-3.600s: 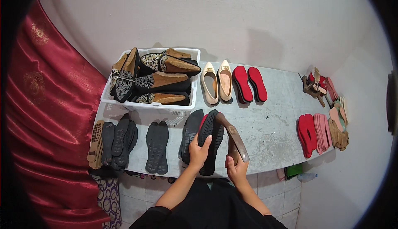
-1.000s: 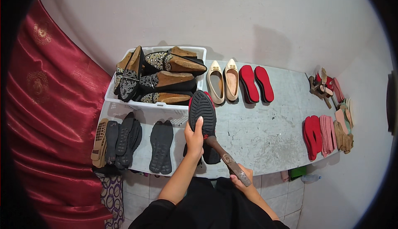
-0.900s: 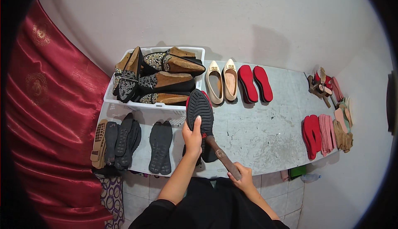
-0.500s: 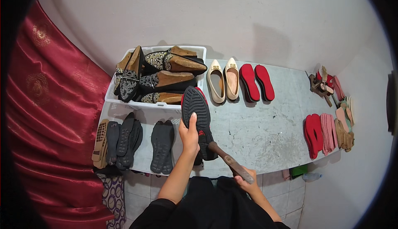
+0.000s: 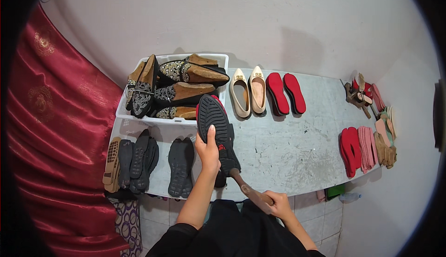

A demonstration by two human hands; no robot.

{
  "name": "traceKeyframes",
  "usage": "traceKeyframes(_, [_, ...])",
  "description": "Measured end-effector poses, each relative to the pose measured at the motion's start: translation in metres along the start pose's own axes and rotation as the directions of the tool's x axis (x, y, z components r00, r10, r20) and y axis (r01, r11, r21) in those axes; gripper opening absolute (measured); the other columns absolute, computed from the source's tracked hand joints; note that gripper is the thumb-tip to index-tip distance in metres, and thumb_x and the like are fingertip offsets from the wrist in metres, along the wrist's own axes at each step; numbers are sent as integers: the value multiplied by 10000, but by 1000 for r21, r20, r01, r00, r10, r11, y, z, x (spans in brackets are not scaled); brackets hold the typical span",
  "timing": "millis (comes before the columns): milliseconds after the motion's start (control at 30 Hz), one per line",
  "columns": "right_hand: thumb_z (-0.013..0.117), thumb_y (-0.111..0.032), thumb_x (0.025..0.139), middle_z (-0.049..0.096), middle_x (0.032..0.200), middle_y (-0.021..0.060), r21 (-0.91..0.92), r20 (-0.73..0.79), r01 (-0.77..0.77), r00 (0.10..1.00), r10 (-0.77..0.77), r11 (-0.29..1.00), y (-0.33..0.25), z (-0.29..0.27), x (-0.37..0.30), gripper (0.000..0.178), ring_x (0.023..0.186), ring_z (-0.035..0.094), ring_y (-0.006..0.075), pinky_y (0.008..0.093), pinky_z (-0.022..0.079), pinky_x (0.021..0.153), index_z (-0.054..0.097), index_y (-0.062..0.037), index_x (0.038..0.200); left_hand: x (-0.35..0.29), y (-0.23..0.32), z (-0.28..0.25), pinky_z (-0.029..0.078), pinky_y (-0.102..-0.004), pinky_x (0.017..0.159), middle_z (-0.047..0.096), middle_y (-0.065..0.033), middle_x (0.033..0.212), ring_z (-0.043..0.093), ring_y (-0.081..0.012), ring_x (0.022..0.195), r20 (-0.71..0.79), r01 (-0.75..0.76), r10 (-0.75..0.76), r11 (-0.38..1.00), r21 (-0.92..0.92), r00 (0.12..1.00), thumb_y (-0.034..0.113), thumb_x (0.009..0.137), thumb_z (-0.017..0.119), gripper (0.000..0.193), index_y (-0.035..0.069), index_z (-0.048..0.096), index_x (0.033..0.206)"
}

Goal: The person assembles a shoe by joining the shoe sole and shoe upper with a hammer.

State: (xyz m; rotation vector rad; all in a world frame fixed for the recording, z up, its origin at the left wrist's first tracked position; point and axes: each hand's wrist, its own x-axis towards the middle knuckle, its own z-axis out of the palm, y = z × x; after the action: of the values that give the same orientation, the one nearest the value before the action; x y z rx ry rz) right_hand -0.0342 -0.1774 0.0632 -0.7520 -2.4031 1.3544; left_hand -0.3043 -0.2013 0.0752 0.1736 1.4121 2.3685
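Observation:
My left hand (image 5: 208, 152) is closed around a black ridged shoe sole (image 5: 214, 120) with a red edge, its tread facing up and my thumb lying across it. In my right hand (image 5: 279, 205) is the wooden handle of a hammer (image 5: 251, 192). The dark head end lies against or just over the heel end of the sole; I cannot tell whether they touch. Both things are above the near edge of the table. Behind the sole stands a white plastic crate (image 5: 172, 121) of black embroidered shoes (image 5: 144, 89) with wooden lasts in them.
On the grey table (image 5: 260, 141) stand cream flats (image 5: 240, 94) and two red-topped soles (image 5: 277, 94). Dark soles (image 5: 181, 166) and a tan sole (image 5: 112, 164) lie front left. Red insoles (image 5: 350, 150), pink pieces (image 5: 368, 150) and tools (image 5: 357, 96) lie right. A red curtain (image 5: 60, 131) hangs left.
The sole in my left hand has moved slightly left. The hammer's head end has come down a little and left along the heel, and its handle has swung with it.

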Motion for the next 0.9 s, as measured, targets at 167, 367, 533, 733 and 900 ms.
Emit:
traceKeyframes(167, [674,-319,737,611,655,114,51,15,-8,1000,8,999,-5,-1,6,271,575,615,267,314,468,526,639,-74,850,-2,3,2,483,-250,742,594,-80,982,565,-117,845,-16,3,-2,1000,23,1000,181,883,572,268,-23,551,1056])
traceKeyframes(367, [667,-315,747,609,661,126,62,19,-4,1000,2,998,-9,-3,10,274,584,616,271,312,461,525,633,-62,848,-10,8,9,475,-244,746,591,-79,983,562,-116,849,10,74,-74,996,-51,997,174,885,567,270,-22,544,1068])
traceKeyframes(533, [664,-307,752,609,660,125,79,7,21,1000,-21,997,-4,-3,12,267,575,615,266,309,458,520,633,-60,850,-15,-1,11,464,-242,774,588,-77,997,554,-117,866,-14,43,-44,999,-29,999,163,887,559,269,-27,541,1077])
traceKeyframes(733, [671,-310,751,613,657,122,31,-6,23,1000,-23,999,-7,-11,21,264,575,617,263,307,466,526,641,-69,856,-23,-5,17,465,-248,779,585,-73,1007,556,-118,868,17,97,-96,994,-44,995,156,890,554,275,-31,530,1089])
traceKeyframes(900, [668,-292,751,612,649,117,-1,-68,61,996,-61,998,-6,-21,24,250,569,619,254,301,464,520,639,-64,848,-31,-3,25,475,-251,765,584,-74,1008,561,-122,857,61,117,-113,991,-62,992,161,892,551,276,-29,523,1090])
